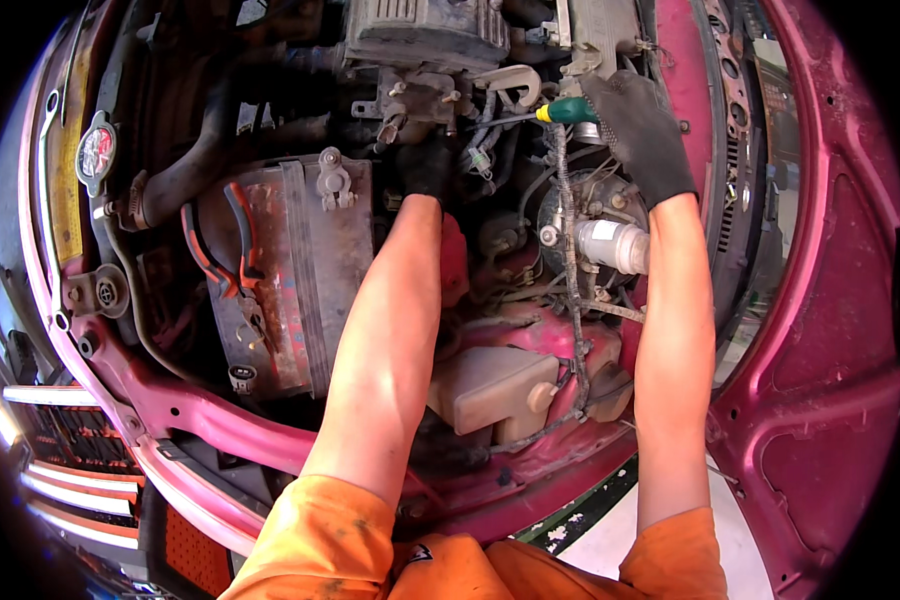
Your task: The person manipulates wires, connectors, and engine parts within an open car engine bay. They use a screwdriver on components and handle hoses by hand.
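My right hand (642, 135), in a dark glove, is closed around the green and yellow handle of a screwdriver (568, 110). Its thin shaft points left, toward a dirty metal engine part (420, 100) with hoses and wiring beside it. My left hand (425, 165), also gloved, reaches down into the dark space just below that part; shadow hides its fingers. Left of my left forearm lies the battery (300, 270), and pliers (238, 235) with orange and black handles rest on top of it.
A wrench (47, 190) lies along the front edge by the radiator cap (97, 150). A wrapped wiring harness (568, 200) runs past the fluid reservoir (610, 245). Nearer me sits a plastic tank (500, 390). Pink panel (840, 220) stands right; tool drawers (85, 485) are lower left.
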